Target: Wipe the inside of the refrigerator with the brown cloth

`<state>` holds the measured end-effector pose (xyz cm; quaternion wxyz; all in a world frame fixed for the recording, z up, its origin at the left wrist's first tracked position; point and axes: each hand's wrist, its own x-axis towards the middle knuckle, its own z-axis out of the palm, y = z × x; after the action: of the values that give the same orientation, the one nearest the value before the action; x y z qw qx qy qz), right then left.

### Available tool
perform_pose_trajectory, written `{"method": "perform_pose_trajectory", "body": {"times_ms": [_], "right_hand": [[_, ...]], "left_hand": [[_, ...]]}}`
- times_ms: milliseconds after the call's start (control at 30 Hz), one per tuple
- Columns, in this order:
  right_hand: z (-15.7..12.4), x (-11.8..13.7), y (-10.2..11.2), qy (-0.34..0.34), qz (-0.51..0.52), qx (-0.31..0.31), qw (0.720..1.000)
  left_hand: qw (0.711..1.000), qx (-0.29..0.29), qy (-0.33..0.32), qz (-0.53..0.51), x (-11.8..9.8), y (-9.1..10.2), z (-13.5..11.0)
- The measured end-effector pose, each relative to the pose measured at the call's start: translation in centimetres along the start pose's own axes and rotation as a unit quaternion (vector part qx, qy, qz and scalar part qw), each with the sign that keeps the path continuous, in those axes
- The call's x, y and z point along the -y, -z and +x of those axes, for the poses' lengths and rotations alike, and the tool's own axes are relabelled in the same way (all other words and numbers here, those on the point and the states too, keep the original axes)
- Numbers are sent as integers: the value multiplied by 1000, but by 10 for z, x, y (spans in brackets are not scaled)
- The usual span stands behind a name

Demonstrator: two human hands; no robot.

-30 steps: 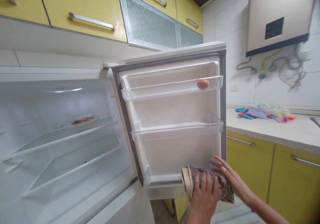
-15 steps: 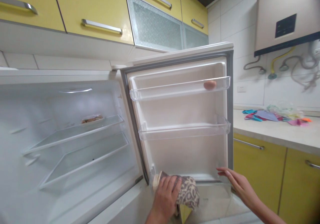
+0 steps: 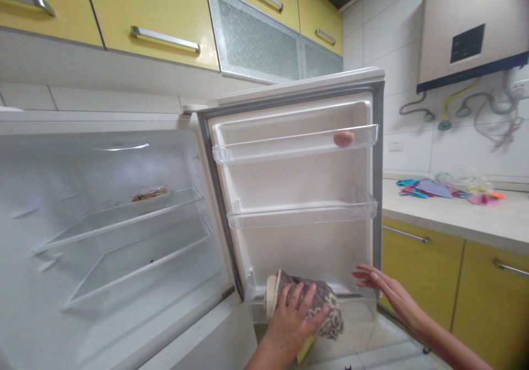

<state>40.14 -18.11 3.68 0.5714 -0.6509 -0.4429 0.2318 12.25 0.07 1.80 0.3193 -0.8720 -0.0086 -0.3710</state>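
My left hand is closed over a bunched grey-brown and cream patterned cloth at the lowest clear door shelf of an open fridge. Its fingers lie across the top of the cloth, and the thumb is hidden or hard to make out. Near the right edge of the fridge door, my right hand has its fingers stretched out and holds nothing. Whether its fingertips touch the door, I cannot tell.
An egg sits in the top door shelf. Inside the fridge, a small wrapped package lies on the upper glass shelf. Colourful cloths and plastic lie on the counter at right. Yellow cabinets hang above.
My left hand has moved right along the lowest door shelf with the cloth, its fingers spreading more. My right hand has risen slightly. The whole view has shifted a little.
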Motion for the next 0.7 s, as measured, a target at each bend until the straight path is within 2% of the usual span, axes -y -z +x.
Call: {"method": "perform_pose_trajectory", "body": {"times_ms": [67,167,233,333,433,533,700], "right_hand": [[0,2,1,-5,-2,13,1000],[2,5,0,5,-49,15,999],[4,7,-1,15,-100,7,995],[8,9,-3,30,-159,-9,987],[10,8,-4,47,-189,-23,981],[10,5,-5,62,-197,-29,978],[8,3,-9,89,-237,-30,967]], "left_hand": [[999,-25,-27,-6,-26,-12,23],[997,-29,-72,-13,-57,-21,53],[996,-28,-85,-10,-69,-23,66],[995,-25,-94,-8,-75,-25,73],[994,-33,-104,-20,-69,-29,66],[993,-59,-95,-24,-53,-33,48],[996,-62,-56,-14,-1,-23,-8]]}}
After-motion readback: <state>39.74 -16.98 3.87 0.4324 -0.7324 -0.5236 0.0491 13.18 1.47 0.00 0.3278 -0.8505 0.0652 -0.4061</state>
